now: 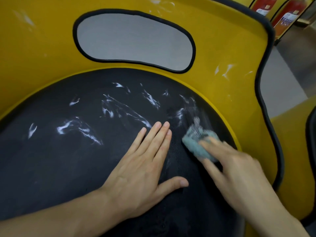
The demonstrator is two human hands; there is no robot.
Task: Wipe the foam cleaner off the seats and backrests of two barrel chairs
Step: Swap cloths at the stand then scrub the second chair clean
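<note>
A barrel chair fills the view, with a round black seat [51, 165] and a curved yellow backrest [42, 45]. White foam streaks [80, 129] lie across the far half of the seat, and fainter foam smears [225, 71] mark the backrest at the right. My left hand [142, 170] rests flat on the seat with its fingers straight. My right hand [234, 170], blurred by motion, presses a blue-green cloth [198, 144] against the right side of the seat.
The backrest has an oval cut-out [135, 38] edged in black, with grey floor showing through. A second yellow chair's edge [307, 134] stands at the far right. Red fire extinguishers [289, 12] stand on the floor at the top right.
</note>
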